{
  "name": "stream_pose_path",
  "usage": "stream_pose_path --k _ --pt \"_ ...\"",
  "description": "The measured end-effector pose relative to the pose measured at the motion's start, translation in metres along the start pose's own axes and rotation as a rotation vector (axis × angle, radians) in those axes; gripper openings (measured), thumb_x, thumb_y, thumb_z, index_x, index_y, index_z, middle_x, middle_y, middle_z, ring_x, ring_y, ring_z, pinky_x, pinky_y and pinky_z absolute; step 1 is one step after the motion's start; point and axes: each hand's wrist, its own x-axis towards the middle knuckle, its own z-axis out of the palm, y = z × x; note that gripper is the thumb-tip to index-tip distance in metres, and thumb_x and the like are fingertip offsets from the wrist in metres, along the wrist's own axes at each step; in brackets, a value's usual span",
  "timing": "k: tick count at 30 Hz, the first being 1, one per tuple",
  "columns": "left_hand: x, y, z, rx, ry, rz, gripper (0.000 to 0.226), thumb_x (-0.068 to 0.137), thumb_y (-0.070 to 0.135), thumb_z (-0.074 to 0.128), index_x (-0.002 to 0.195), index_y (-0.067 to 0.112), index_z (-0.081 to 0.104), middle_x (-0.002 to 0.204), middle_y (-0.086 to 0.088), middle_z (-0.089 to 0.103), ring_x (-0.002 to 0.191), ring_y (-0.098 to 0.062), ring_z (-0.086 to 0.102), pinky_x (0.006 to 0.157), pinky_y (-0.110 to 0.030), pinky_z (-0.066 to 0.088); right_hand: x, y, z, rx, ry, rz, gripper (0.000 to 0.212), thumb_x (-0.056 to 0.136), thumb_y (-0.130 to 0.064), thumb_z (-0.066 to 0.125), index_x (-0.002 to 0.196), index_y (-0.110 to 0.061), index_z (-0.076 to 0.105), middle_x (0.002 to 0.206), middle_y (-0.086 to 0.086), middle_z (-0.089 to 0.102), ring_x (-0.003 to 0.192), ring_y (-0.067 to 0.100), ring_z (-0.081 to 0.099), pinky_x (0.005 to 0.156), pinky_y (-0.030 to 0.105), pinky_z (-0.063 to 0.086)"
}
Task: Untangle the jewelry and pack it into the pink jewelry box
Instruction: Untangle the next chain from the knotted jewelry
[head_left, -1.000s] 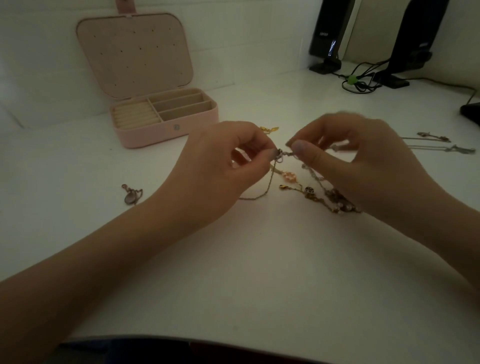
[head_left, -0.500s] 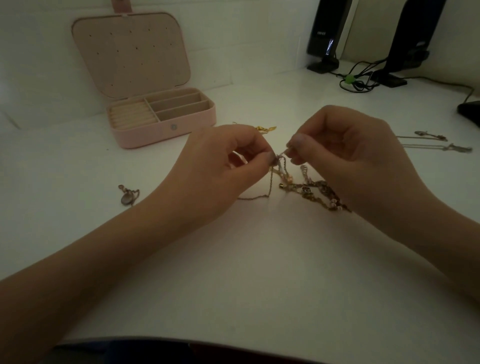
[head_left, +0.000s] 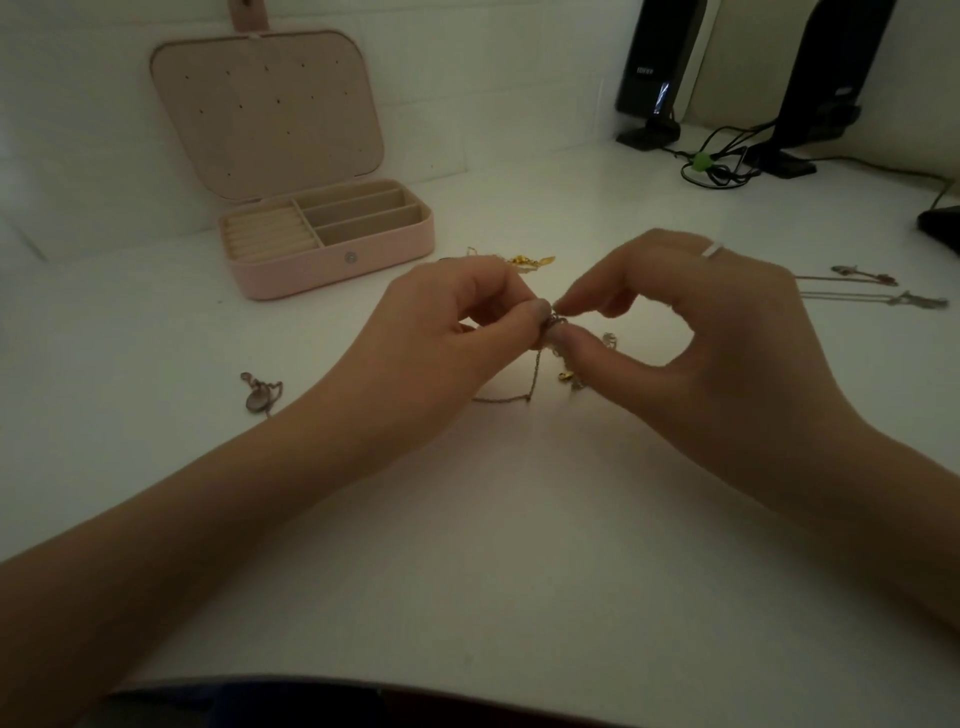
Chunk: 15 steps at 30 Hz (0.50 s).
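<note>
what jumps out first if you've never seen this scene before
The eye lands first on the two hands at the centre of the white table: the left hand and right hand both pinch a tangled knot of chains, with loose ends trailing down onto the table. Next is the pink jewelry box at the back left, lid open, its compartments apparently bare. At the far right lie two separate necklaces.

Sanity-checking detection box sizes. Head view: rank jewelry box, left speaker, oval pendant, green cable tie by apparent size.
1. pink jewelry box, lid open
2. left speaker, cropped at the top and farther away, so true size is unsure
3. oval pendant
4. green cable tie; looks close to the pendant
</note>
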Motion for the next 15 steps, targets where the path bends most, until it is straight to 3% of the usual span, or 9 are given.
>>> stream_pose_path --k 6,10,13,15 --pt "0.0001 -0.0020 0.0015 0.024 0.008 0.033 0.016 0.084 0.029 0.059 0.074 0.020 0.067 0.073 0.007 0.067 0.071 -0.004 0.060 0.067 -0.021 0.049 -0.0004 -0.0008 0.0019 -0.019 -0.004 0.017 0.007 0.082 -0.020 0.065 0.084 -0.017 0.070 0.074 -0.014 0.058 0.072 0.007 0.052 0.065 0.015 0.039" --pt "-0.0008 -0.0021 0.0027 0.042 0.010 0.050 0.015 0.082 0.031 0.060 0.067 0.033 0.061 0.075 0.006 0.067 0.078 -0.011 0.066 0.074 -0.031 0.055 -0.0008 -0.0019 0.0025 -0.018 -0.038 0.034 0.005 0.082 -0.022 0.063 0.080 -0.019 0.065 0.069 -0.020 0.054 0.069 0.006 0.052 0.064 0.017 0.039" --pt "-0.0010 -0.0018 0.0037 0.030 0.013 0.052 0.014 0.081 0.031 0.060 0.067 0.030 0.062 0.073 0.006 0.067 0.078 -0.014 0.067 0.075 -0.038 0.055 -0.0001 -0.0011 0.0038 -0.134 -0.037 -0.027 0.006 0.082 -0.022 0.060 0.084 -0.018 0.063 0.073 -0.014 0.054 0.070 0.012 0.052 0.064 0.030 0.039" --pt "-0.0011 -0.0015 0.0044 0.015 0.007 0.049 0.014 0.081 0.030 0.060 0.068 0.027 0.063 0.070 0.010 0.065 0.076 -0.014 0.066 0.076 -0.038 0.055 0.0006 0.0012 0.0038 -0.147 -0.037 -0.048 0.009 0.083 -0.021 0.060 0.091 -0.018 0.065 0.078 -0.012 0.057 0.073 0.011 0.052 0.066 0.030 0.038"
